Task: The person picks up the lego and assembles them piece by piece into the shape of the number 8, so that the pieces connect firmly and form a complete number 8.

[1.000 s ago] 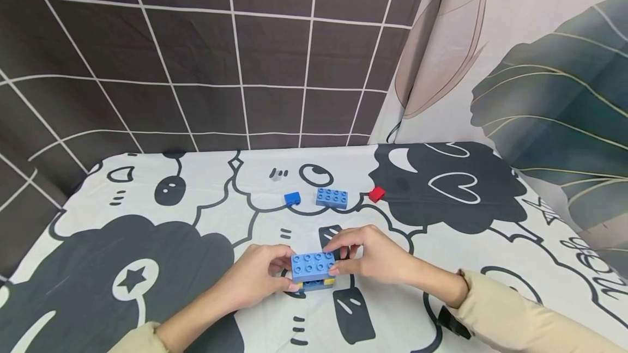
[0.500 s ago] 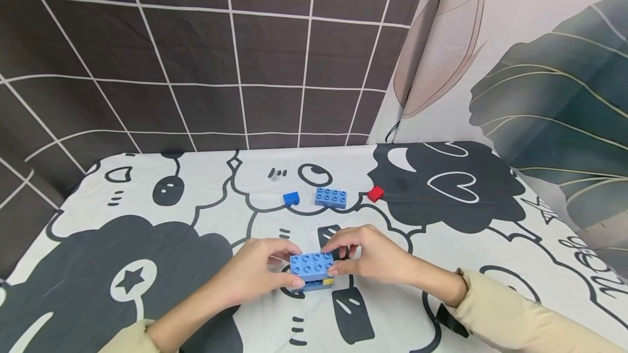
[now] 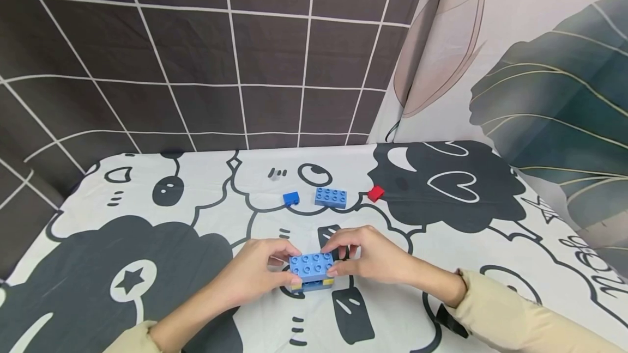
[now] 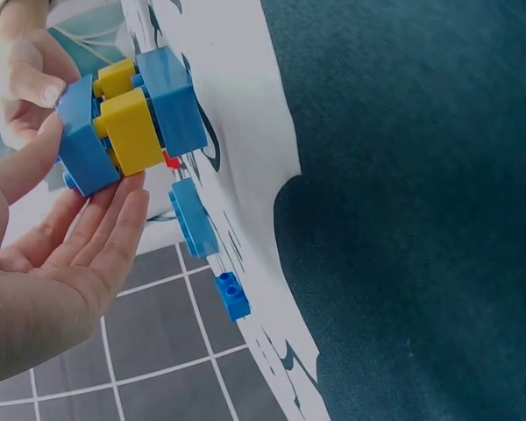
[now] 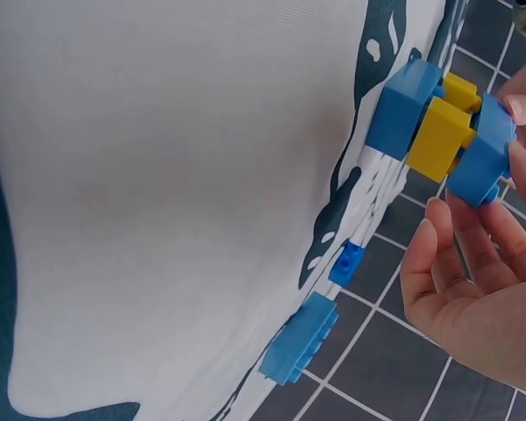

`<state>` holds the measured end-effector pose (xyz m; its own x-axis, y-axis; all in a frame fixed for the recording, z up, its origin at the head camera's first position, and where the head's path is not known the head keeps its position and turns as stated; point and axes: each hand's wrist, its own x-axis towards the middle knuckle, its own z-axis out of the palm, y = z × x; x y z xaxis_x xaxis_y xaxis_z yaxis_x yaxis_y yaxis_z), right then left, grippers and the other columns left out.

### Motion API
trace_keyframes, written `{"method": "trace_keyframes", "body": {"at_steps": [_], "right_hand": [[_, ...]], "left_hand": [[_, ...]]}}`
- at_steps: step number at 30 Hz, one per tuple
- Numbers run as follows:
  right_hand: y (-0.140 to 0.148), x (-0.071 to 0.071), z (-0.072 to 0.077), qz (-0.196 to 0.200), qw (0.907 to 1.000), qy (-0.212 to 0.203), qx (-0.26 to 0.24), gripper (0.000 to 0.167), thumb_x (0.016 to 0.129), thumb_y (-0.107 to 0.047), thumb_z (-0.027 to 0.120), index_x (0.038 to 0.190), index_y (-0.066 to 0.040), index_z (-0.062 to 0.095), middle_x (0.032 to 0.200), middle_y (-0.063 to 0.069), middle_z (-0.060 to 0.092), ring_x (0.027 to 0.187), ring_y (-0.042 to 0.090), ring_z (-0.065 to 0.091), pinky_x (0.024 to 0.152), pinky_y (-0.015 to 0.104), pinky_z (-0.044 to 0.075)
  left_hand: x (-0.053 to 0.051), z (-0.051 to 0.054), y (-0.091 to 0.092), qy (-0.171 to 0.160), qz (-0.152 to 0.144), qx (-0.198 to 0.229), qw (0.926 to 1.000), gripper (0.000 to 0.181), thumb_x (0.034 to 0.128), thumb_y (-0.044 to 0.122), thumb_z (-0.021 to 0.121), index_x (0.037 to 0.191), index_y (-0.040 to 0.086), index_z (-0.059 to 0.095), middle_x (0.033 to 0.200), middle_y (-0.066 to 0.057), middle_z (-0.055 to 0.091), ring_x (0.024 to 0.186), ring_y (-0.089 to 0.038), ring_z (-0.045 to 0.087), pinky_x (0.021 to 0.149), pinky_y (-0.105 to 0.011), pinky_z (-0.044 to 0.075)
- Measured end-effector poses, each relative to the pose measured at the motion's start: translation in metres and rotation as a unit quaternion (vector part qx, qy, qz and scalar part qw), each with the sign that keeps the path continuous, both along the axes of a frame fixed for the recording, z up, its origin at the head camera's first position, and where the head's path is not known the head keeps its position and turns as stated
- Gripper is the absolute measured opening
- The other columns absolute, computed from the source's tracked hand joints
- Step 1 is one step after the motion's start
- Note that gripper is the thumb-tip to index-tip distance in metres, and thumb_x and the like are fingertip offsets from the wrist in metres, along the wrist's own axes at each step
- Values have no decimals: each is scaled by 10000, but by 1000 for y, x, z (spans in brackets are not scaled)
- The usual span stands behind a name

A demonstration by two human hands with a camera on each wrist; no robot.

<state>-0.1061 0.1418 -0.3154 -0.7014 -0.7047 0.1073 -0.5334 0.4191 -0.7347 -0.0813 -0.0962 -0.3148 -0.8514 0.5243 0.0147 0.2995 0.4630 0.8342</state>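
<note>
Though slivers overhead, wrist-view yellow bricks (image 4: 134,133)

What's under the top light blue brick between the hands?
Two yellow bricks, then a light blue bottom brick. Any studs directly beneath the yellow bricks are covered.

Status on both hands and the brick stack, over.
Left hand and right hand hold top blue brick. Yellow bricks beneath; gap showing, seating looks incomplete. No obstruction seen; small blue brick, loose larger blue brick and red brick lie beyond.
</note>
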Motion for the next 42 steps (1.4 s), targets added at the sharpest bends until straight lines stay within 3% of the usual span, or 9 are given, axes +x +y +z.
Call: {"method": "trace_keyframes", "body": {"at_steps": [12,22,33,42], "right_hand": [[0,2,-2,115,9999,106,-68,249,751,-117,751,981,-71,665,869,-49,620,722,86,545,651,245,477],[-1,5,-6,93,9996,244,-74,245,745,-112,754,961,-75,644,715,-90,574,681,36,525,642,245,476],[-1,2,-6,190,9997,139,-62,246,755,-121,748,959,-70,621,709,-83,562,677,28,515,655,254,487],[2,-2,-3,373,9991,-186,-59,258,761,-116,740,983,-86,614,768,-74,592,697,34,547,674,255,500]], "left_hand": [[2,-2,2,-97,55,129,9999,268,721,126,769,941,39,642,950,-73,643,874,-215,615,747,-298,523],[3,-4,3,-101,154,124,9998,263,704,116,782,919,58,642,953,-58,639,863,-200,611,727,-293,526],[3,-4,2,-61,139,75,9999,259,705,127,783,913,65,641,947,-45,636,860,-192,605,726,-277,523],[1,-3,2,-95,99,32,9999,266,715,130,777,932,64,639,959,-45,635,875,-191,601,739,-283,521]]}}
